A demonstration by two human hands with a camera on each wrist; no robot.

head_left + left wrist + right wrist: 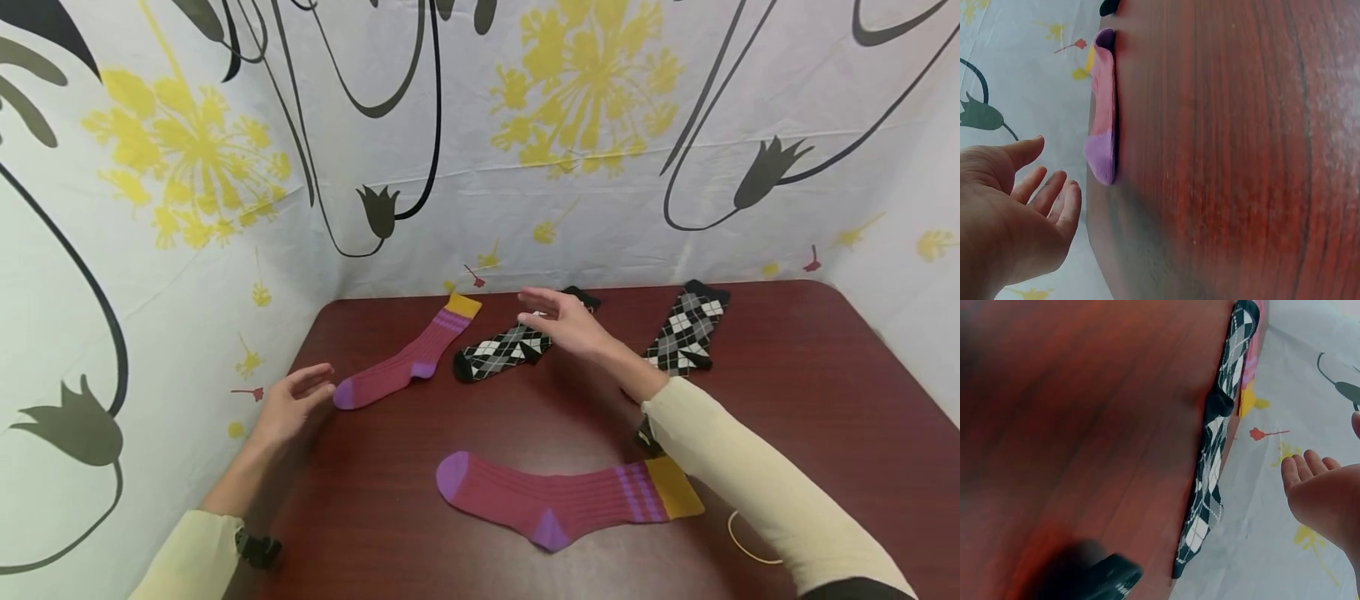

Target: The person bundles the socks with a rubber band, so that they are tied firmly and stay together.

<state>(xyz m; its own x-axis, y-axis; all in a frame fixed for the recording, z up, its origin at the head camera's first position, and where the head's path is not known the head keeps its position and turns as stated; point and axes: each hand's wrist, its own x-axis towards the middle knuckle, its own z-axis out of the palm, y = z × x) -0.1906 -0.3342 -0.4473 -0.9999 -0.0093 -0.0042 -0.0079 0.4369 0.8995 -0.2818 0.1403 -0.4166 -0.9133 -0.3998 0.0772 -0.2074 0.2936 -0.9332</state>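
My left hand (288, 404) hovers by the table's left edge, fingers loosely bent, holding nothing. Close to its fingertips lies the lilac toe of a pink sock (386, 375) with a yellow cuff; this sock (1104, 106) also shows in the left wrist view. My right hand (573, 325) is held over a black-and-white argyle sock (498, 350), fingers extended, and hides part of it. The right wrist view shows that argyle sock (1213, 444) apart from the hand. Nearer the front, a second pink sock (555, 500) lies flat, its yellow cuff beside my right sleeve.
A second argyle sock (688, 325) lies at the back right, partly behind my right forearm. The dark red table (810, 400) meets a patterned cloth (465, 150) at its back and sides. A thin pale loop (750, 550) shows beside my right sleeve.
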